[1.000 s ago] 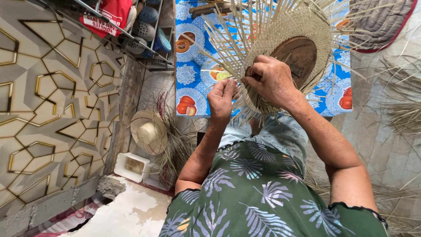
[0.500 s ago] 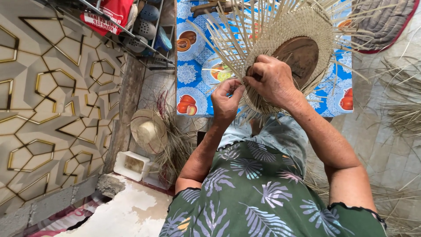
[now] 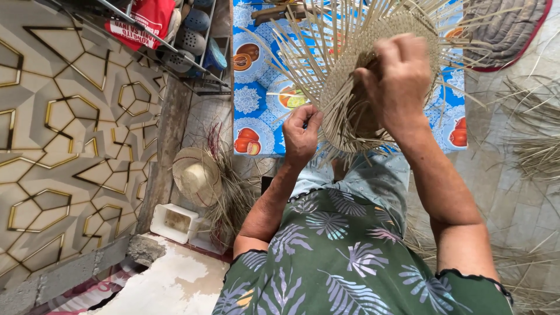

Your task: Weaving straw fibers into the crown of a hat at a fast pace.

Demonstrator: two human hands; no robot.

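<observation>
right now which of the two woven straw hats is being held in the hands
The unfinished pale straw hat with loose strands fanning out, over the blue patterned cloth; the finished round straw hat lies untouched on the floor.

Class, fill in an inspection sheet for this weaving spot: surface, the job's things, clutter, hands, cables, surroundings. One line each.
Surface: table under a blue patterned cloth printed with food pictures.
Job's things: half-woven straw piece, loose strips fanning from its edge, held up over the cloth.
Clutter: finished straw hat on the floor beside a straw bundle; white tub; loose straw across the floor on the right.
Hands: left hand pinches a strip at the weave's lower edge; right hand grips the woven part from above.
Cables: nothing seen.
Surroundings: wall panel with gold geometric lines; wire rack holding shoes; grey mat at top right.
</observation>
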